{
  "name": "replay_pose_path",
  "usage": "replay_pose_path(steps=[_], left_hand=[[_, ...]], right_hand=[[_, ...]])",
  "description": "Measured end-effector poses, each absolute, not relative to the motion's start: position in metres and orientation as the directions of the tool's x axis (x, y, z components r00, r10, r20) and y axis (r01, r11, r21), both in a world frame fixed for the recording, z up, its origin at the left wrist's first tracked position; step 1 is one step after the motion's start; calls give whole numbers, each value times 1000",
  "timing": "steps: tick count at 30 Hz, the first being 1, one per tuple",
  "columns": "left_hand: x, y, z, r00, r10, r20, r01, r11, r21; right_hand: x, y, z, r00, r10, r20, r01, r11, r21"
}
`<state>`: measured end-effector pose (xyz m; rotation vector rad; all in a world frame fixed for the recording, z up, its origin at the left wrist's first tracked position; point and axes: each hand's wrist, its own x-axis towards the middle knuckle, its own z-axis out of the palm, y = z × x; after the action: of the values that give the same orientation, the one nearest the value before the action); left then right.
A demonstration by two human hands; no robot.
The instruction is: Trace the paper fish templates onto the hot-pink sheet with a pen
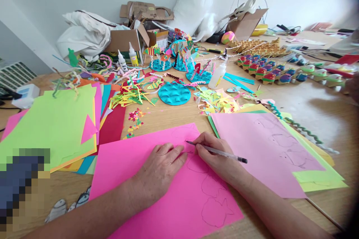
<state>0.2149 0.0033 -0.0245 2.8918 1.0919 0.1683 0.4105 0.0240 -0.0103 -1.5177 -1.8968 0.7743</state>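
A bright pink sheet of paper (120,179) lies in front of me, with several fish outlines (217,212) drawn down its right side. Flat on the sheet rests my left hand (162,168), its fingers stretched out near the upper drawings. My right hand (211,149) grips a pen (224,152) with a clear barrel and black end cap. The pen's tip touches the pink paper near its top right corner, at a faint outline. Beside it on the right, a pale pink sheet (252,149) bears more pencil-like fish outlines.
Stacked coloured paper (61,119) lies at left, near a red sheet (116,123). Behind are yellow-green paper strips (130,95), a blue scalloped disc (174,93), paper scraps (220,101) and a glue bottle (218,75). Painted egg-carton pieces (269,69) stand at right; cardboard boxes (126,41) stand farther back.
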Motion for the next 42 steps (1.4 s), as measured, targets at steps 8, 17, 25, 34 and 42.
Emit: replay_pose_path(steps=[8,17,25,34,42], left_hand=[[215,3,-23,748,659,78,654,-752,83],[215,3,-22,748,661,67,656,-750,83],[215,4,-23,744,663,82,654,-748,115],[216,3,-22,746,659,96,650,-752,109],[215,4,-22,746,660,86,655,-751,80]], right_hand=[[411,25,-14,-170,981,98,638,185,-747],[412,24,-12,-175,980,91,620,182,-763],[412,25,-16,-165,982,90,645,177,-743],[411,24,-12,-165,982,97,613,179,-770],[412,25,-14,-163,983,86,646,173,-744]])
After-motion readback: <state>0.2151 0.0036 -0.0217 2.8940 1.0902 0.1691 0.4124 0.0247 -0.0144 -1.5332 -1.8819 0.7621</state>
